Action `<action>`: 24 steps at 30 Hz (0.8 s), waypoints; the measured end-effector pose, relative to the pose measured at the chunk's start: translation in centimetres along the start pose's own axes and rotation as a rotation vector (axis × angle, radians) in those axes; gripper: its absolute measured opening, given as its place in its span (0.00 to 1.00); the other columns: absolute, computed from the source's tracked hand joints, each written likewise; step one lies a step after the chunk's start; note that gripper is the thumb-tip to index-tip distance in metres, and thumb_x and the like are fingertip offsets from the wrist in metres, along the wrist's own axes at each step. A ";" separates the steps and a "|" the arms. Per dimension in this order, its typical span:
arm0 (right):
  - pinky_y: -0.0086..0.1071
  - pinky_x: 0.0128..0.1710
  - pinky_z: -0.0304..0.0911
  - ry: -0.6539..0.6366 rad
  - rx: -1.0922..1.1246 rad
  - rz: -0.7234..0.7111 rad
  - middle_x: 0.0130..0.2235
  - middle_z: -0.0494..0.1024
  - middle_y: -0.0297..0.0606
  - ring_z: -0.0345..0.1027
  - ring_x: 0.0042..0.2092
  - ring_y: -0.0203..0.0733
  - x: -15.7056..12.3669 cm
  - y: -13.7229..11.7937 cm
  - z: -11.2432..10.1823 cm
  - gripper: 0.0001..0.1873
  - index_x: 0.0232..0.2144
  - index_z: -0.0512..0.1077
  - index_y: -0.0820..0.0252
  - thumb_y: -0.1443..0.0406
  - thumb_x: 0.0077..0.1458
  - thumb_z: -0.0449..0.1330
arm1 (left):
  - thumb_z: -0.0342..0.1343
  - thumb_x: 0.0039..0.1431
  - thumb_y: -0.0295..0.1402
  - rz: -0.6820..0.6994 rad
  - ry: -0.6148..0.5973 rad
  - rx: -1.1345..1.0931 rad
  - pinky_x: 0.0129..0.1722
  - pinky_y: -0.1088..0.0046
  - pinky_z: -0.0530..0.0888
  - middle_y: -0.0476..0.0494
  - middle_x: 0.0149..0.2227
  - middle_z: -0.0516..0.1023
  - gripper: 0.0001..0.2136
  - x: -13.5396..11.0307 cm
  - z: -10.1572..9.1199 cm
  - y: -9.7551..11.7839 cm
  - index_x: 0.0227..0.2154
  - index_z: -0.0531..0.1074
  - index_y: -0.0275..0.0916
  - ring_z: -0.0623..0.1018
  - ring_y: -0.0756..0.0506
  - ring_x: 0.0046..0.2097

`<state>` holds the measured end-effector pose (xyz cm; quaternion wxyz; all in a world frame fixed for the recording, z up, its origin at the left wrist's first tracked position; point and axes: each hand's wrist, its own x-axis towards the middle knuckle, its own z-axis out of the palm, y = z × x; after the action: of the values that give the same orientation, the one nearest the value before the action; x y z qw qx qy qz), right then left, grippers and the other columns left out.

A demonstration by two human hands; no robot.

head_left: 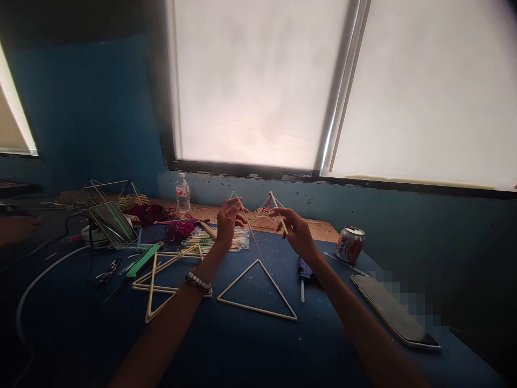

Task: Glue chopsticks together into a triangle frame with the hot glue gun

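Note:
My left hand pinches a long thin wooden stick, which slants down towards the mat. My right hand holds a shorter wooden stick between its fingertips, and the two hands are a little apart. Below them, a triangle of wooden sticks lies flat on the blue mat. A larger frame of crossed sticks lies to its left, under my left wrist. Behind my hands stands a small stick frame with red thread.
A purple glue gun, a dented soda can and a smartphone lie to the right. At the back left are a water bottle, a phone on a stand, red yarn and a person's forearm.

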<state>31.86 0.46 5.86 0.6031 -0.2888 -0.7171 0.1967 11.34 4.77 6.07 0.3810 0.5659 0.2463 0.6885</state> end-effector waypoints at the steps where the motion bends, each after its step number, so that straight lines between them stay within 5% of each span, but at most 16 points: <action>1: 0.29 0.23 0.64 -0.027 0.043 0.017 0.45 0.79 0.40 0.68 0.30 0.37 0.0 -0.2 0.1 0.16 0.45 0.75 0.52 0.55 0.61 0.55 | 0.59 0.55 0.50 -0.014 -0.014 0.008 0.21 0.76 0.71 0.46 0.33 0.78 0.22 0.0 0.0 -0.1 0.46 0.71 0.40 0.75 0.52 0.22; 9: 0.29 0.22 0.65 -0.183 -0.026 0.038 0.30 0.80 0.38 0.67 0.22 0.34 -0.5 0.2 1.2 0.15 0.36 0.76 0.58 0.53 0.58 0.61 | 0.59 0.56 0.48 -0.070 -0.024 0.022 0.21 0.78 0.69 0.44 0.35 0.79 0.22 0.0 0.0 -0.3 0.47 0.72 0.38 0.75 0.52 0.23; 17: 0.28 0.24 0.63 -0.330 -0.191 0.008 0.27 0.77 0.34 0.64 0.21 0.32 -1.1 0.6 2.2 0.23 0.56 0.63 0.61 0.54 0.64 0.53 | 0.61 0.54 0.49 -0.069 -0.030 0.008 0.18 0.79 0.66 0.46 0.34 0.79 0.21 0.1 0.1 -0.5 0.43 0.69 0.38 0.73 0.54 0.20; 24: 0.29 0.26 0.59 -0.337 -0.345 0.051 0.22 0.72 0.30 0.64 0.22 0.35 -1.3 0.7 2.5 0.19 0.51 0.67 0.61 0.55 0.66 0.49 | 0.59 0.56 0.50 -0.033 -0.045 0.007 0.17 0.78 0.67 0.45 0.35 0.80 0.20 0.1 0.2 -0.3 0.41 0.67 0.39 0.73 0.53 0.19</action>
<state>29.63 0.33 3.97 0.4115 -0.3688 -0.8230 0.1317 11.61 5.02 5.96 0.3959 0.5784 0.2492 0.6683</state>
